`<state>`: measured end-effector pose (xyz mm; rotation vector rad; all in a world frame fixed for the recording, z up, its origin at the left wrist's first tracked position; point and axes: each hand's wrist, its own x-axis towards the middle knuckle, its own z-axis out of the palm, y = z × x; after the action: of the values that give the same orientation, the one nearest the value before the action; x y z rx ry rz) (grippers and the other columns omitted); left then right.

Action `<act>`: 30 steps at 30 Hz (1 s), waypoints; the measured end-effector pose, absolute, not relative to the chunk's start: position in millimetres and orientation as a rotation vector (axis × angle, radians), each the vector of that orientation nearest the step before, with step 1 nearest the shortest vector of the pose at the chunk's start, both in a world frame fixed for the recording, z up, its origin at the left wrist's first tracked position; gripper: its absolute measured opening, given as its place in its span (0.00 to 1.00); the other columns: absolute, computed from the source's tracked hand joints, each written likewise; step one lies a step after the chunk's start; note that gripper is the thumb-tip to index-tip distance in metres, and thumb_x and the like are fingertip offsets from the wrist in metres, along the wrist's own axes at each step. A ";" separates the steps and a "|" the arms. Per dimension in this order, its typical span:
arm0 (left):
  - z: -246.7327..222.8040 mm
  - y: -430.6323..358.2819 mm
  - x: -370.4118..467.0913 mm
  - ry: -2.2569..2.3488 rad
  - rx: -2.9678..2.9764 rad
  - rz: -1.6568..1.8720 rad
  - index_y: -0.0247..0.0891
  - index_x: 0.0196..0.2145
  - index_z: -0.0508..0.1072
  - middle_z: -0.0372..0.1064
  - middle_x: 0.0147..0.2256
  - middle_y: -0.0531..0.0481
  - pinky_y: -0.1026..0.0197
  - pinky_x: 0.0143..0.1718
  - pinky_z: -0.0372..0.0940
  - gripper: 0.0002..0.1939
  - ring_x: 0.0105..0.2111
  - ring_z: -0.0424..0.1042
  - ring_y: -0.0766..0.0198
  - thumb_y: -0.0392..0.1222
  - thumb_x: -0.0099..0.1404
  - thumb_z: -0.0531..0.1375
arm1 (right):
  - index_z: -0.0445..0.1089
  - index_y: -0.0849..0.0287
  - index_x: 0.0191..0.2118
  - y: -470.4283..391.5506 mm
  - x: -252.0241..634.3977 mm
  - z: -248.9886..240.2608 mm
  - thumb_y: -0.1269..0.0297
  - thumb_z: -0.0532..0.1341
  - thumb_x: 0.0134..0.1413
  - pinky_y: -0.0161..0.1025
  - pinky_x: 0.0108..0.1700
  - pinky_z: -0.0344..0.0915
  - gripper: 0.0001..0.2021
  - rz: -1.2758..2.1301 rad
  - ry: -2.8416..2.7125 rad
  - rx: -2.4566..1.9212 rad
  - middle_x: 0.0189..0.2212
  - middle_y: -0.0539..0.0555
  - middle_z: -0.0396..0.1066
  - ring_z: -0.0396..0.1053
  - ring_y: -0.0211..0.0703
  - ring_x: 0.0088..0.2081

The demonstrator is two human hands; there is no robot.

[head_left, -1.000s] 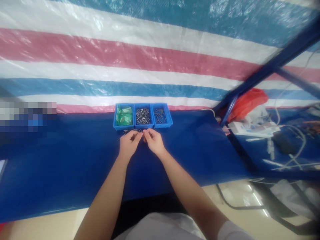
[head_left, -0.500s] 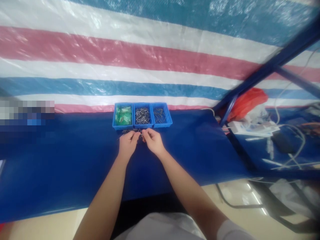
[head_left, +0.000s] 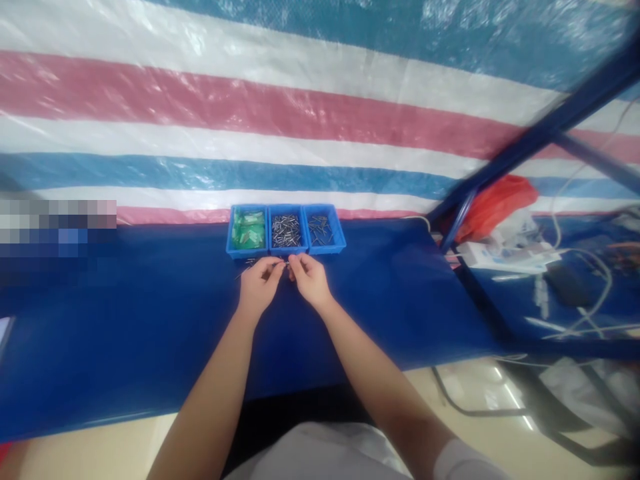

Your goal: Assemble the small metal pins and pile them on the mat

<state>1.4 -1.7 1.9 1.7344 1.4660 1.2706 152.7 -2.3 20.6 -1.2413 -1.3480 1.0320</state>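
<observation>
My left hand (head_left: 260,283) and my right hand (head_left: 309,276) meet just in front of three joined blue bins, fingertips pinched close together. Between them is a small, thin metallic piece, too small to name. In the left bin (head_left: 231,235) lie green packets (head_left: 249,230). Many short metal pins or screws (head_left: 286,231) fill the middle bin (head_left: 288,252). The right bin (head_left: 340,237) has fewer, longer thin metal pieces (head_left: 320,230). Some loose thin pieces (head_left: 249,263) lie on the table behind my left fingers, partly hidden.
The blue table (head_left: 150,333) runs up to a striped plastic sheet (head_left: 300,113). To the right rises a slanted blue metal frame (head_left: 500,153). Beyond it are a red plastic bag (head_left: 500,203), a white box (head_left: 505,257) and loose cables (head_left: 600,280). A blurred-out patch covers the far left.
Both hands have shifted very slightly to the right, fingertips still together. The bins and their contents look the same.
</observation>
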 end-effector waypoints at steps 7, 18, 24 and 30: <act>9.6 -2.7 0.9 1.493 1.784 1.223 0.39 0.29 0.77 0.71 0.21 0.53 0.64 0.28 0.63 0.17 0.22 0.69 0.67 0.52 0.69 0.59 | 0.65 0.55 0.25 -1.6 152.1 18.3 0.39 0.56 0.62 0.37 0.31 0.65 0.25 1.044 -1.352 -1.229 0.20 0.48 0.67 0.65 0.38 0.24; 8.0 -2.1 2.8 1.494 1.700 1.270 0.39 0.34 0.79 0.72 0.23 0.53 0.64 0.29 0.65 0.14 0.24 0.70 0.67 0.52 0.66 0.62 | 0.65 0.55 0.26 -1.6 151.3 18.7 0.39 0.57 0.62 0.37 0.31 0.65 0.24 1.056 -1.356 -1.212 0.20 0.48 0.67 0.65 0.39 0.24; 5.2 -2.1 2.9 1.431 1.698 1.293 0.39 0.38 0.78 0.70 0.24 0.55 0.65 0.30 0.65 0.12 0.23 0.68 0.69 0.51 0.65 0.63 | 0.65 0.55 0.26 -2.2 152.1 20.3 0.41 0.57 0.63 0.37 0.31 0.65 0.23 1.051 -1.351 -1.207 0.20 0.48 0.68 0.65 0.39 0.24; 3.6 -1.5 2.6 1.392 1.744 1.311 0.39 0.39 0.79 0.69 0.23 0.55 0.65 0.29 0.65 0.11 0.22 0.66 0.70 0.48 0.65 0.62 | 0.64 0.55 0.25 -1.3 152.8 20.4 0.42 0.57 0.63 0.37 0.32 0.65 0.24 1.053 -1.327 -1.206 0.20 0.48 0.67 0.65 0.38 0.24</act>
<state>2.6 -1.5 3.6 1.7445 1.3924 1.3111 152.8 -1.3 20.4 -1.2057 -1.3266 1.0531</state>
